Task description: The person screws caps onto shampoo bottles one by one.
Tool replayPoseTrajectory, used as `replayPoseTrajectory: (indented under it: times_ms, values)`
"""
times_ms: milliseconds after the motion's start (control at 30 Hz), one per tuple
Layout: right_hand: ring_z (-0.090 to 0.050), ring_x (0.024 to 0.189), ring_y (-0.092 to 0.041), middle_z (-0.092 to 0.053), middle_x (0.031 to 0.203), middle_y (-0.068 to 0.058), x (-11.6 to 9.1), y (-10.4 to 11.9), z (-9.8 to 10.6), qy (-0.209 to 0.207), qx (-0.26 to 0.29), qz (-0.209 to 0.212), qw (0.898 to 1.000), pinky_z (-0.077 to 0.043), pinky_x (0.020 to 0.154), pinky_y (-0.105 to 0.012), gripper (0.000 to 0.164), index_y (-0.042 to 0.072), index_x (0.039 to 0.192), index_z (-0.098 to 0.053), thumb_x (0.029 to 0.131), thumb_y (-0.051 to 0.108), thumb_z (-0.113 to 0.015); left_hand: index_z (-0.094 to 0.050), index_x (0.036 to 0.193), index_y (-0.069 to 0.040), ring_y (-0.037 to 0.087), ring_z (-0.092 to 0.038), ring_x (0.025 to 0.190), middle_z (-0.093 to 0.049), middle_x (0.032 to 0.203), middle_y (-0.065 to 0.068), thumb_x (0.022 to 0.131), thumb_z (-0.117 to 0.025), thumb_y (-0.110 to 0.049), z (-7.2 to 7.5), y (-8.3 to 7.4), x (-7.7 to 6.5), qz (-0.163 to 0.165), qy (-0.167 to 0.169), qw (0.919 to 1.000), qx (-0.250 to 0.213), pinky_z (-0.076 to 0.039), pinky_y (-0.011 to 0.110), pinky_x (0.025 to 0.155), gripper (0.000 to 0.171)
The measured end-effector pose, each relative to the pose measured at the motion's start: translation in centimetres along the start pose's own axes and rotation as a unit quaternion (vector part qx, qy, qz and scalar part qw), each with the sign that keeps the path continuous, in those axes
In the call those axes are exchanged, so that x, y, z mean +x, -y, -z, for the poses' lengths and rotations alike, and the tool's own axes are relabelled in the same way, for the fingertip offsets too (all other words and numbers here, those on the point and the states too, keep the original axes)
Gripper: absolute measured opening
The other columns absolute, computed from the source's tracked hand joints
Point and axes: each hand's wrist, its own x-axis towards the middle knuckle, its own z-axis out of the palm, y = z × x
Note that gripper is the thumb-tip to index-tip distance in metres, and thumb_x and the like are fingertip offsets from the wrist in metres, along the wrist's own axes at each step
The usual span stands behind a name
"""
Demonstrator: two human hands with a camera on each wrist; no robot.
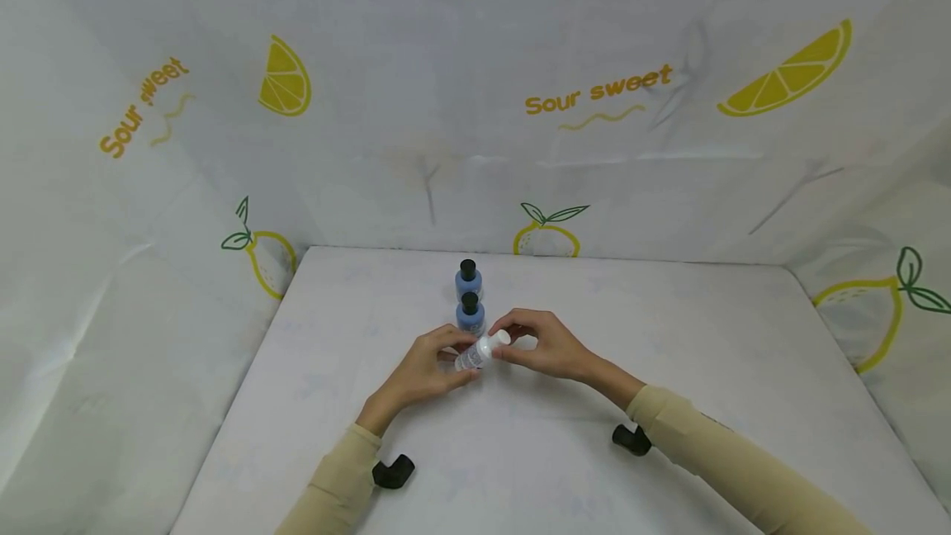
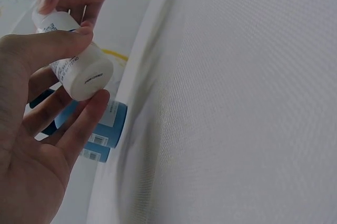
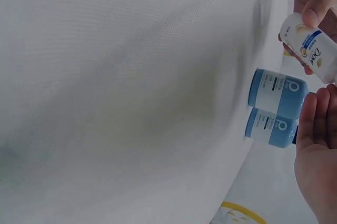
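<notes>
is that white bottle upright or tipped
Tipped: in the head view, the white bottle slants sideways, its cap between the fingers of the right hand.

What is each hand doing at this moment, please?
Left hand: holding the white bottle, tilted.
Right hand: pinching the bottle's white cap.

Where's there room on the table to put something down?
There's a wide bare patch of table between the right hand and the table's right edge, and another between the left hand and the left edge. The middle is crowded: both hands are on the white bottle, near the front blue bottle, with the back blue bottle behind.
</notes>
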Motion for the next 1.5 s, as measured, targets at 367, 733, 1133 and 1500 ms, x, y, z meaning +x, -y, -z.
replayPoseTrajectory:
  times_ms: [367,733,1133,1500]
  values:
    - [-0.068,0.088,-0.003,-0.079,0.099,-0.002,0.3,-0.2,-0.8,-0.055,-0.015,0.019,0.998,-0.068,0.085,-0.035,0.017,0.011,0.104,-0.078,0.091,0.012,-0.088,-0.075,0.130,-0.007,0.019,-0.072,0.108,-0.073,0.117,0.007,0.090,-0.090,-0.013,0.0,-0.2,-0.1,-0.004,-0.005,0.9999,-0.012,-0.069,0.029,0.092,0.044]
    - [-0.068,0.087,-0.002,-0.074,0.090,0.000,0.5,0.0,-1.1,-0.078,-0.029,0.016,0.996,-0.066,0.084,-0.027,0.017,0.011,0.099,-0.075,0.090,0.012,-0.089,-0.075,0.130,-0.006,0.018,-0.072,0.109,-0.073,0.117,0.006,0.089,-0.091,-0.013,-0.1,-0.3,-0.1,0.001,-0.008,0.9998,-0.016,-0.067,0.025,0.093,0.045]
    - [-0.069,0.093,-0.007,-0.076,0.102,-0.002,0.6,0.3,-1.0,-0.050,-0.030,-0.014,0.998,-0.067,0.091,-0.035,0.028,0.010,0.111,-0.073,0.090,0.018,-0.090,-0.075,0.129,-0.007,0.018,-0.073,0.107,-0.073,0.115,0.006,0.088,-0.091,-0.012,0.1,-0.3,-0.1,0.000,-0.012,0.9998,-0.016,-0.068,0.025,0.092,0.044]
    - [-0.066,0.122,-0.007,-0.069,0.135,-0.023,0.6,-0.4,-0.1,0.040,0.115,0.020,0.992,-0.062,0.108,-0.029,0.041,-0.001,0.135,-0.066,0.096,-0.001,-0.077,-0.075,0.129,-0.007,0.019,-0.073,0.107,-0.074,0.114,0.006,0.089,-0.091,-0.013,0.3,-0.1,-0.3,0.013,-0.013,0.9998,-0.010,-0.068,0.025,0.092,0.044]
